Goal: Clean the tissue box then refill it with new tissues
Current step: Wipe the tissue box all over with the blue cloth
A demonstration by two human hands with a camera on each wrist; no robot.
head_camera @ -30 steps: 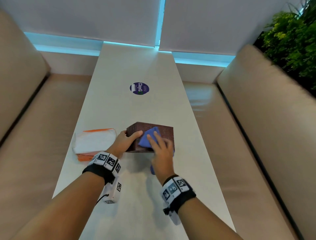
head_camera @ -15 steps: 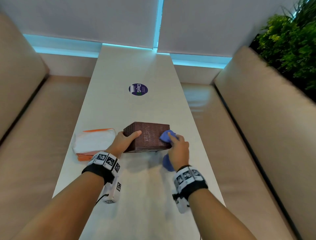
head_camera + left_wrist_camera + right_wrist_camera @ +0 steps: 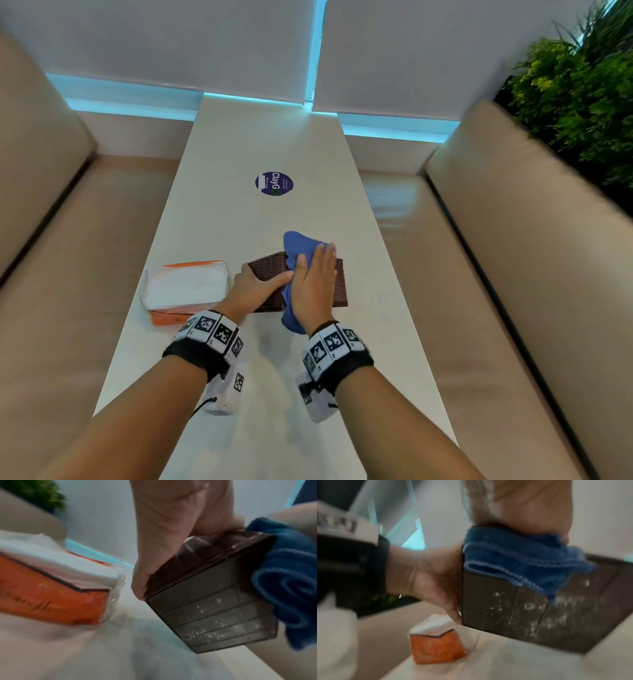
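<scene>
A dark brown woven-pattern tissue box [image 3: 337, 284] sits near the middle of the long white desk [image 3: 239, 144], and both wrist views show it tipped up off the surface so its flat gridded underside, speckled with pale dust, faces the cameras; the left hand [image 3: 251, 286] grips its left end, thumb lying across the top face and fingers wrapped down the side, so this grip is closed on the box; the right hand [image 3: 313, 286] lies flat with its fingers straight and together, pressing a blue microfibre cloth [image 3: 296, 245] onto the top of the box, an open grip that pins the cloth rather than clasping it; the cloth bunches out beyond the far edge of the box and also hangs down over its near side toward the desk; just left of the box, close to the left hand, lies an orange-and-white plastic-wrapped tissue pack [image 3: 186, 291] flat on the desk; farther away along the desk is a round purple sticker [image 3: 274, 183]; beige cushioned benches [image 3: 513, 274] run along both sides, and green foliage [image 3: 579, 89] fills the far right corner.
</scene>
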